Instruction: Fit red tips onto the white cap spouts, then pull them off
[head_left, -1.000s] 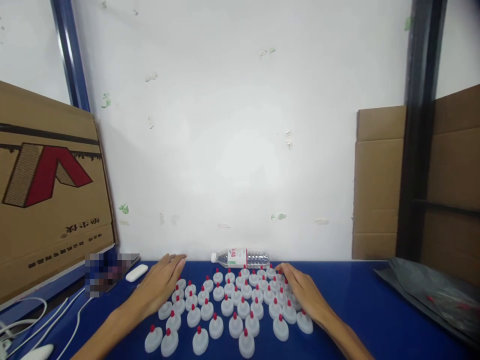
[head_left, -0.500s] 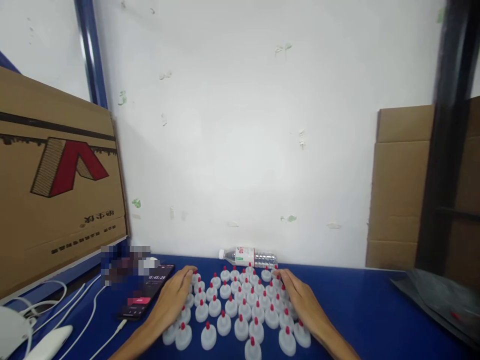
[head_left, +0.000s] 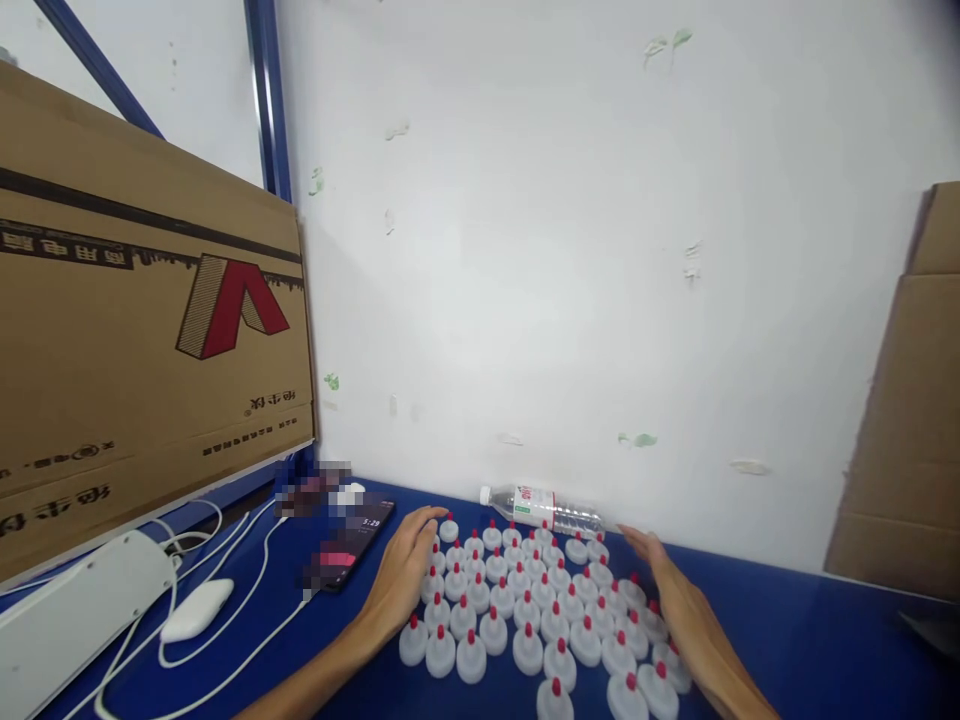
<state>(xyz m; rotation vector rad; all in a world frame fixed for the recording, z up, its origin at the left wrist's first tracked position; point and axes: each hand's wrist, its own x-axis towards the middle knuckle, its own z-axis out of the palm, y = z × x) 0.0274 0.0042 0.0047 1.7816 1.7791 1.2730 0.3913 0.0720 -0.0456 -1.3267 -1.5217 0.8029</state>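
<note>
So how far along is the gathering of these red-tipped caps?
Done: the white plastic caps with red tips stand upright in one cluster on the blue table. In hand: left hand and right hand flank it, palms inward. Left: nearest caps sit looser.

Caps (head_left: 525, 600) clustered on table (head_left: 825, 640) between left hand (head_left: 405, 580) and right hand (head_left: 686, 615), bottle (head_left: 544, 508) behind, phone (head_left: 352, 545) left

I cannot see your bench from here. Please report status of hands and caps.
Left hand and right hand open, flanking the white caps. Water bottle lies behind. Phone beside left hand.
</note>
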